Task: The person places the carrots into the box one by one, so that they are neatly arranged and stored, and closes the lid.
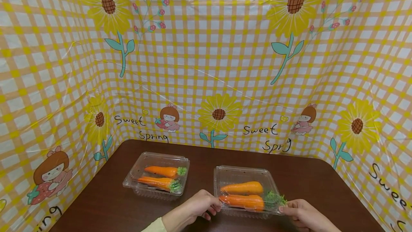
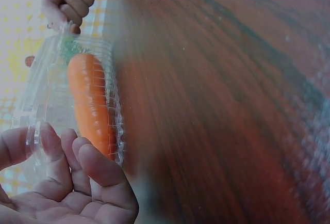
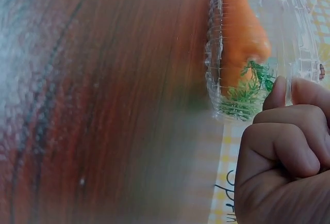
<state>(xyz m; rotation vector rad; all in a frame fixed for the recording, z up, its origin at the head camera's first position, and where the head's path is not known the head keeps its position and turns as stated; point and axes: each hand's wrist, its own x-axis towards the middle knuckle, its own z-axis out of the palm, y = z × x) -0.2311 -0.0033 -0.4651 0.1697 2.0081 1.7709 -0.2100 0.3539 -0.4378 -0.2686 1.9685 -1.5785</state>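
A clear plastic clamshell box (image 1: 246, 170) with two orange carrots (image 1: 242, 188) inside is at the right of the table. My left hand (image 1: 202, 205) pinches its rim at the front left corner between thumb and index finger, as the left wrist view also shows. At the front right corner, my right hand (image 1: 305, 214) pinches the rim, its other fingers curled in the right wrist view. The carrots' green tops (image 1: 275, 198) lie by that corner. Through the ribbed wall, a carrot (image 2: 88, 92) shows in the left wrist view.
A second clear clamshell box (image 1: 154, 157), also holding two carrots with green tops, stands to the left on the dark brown table (image 1: 106, 203). A yellow checked sheet with sunflowers (image 1: 219, 114) hangs behind the table and on both sides.
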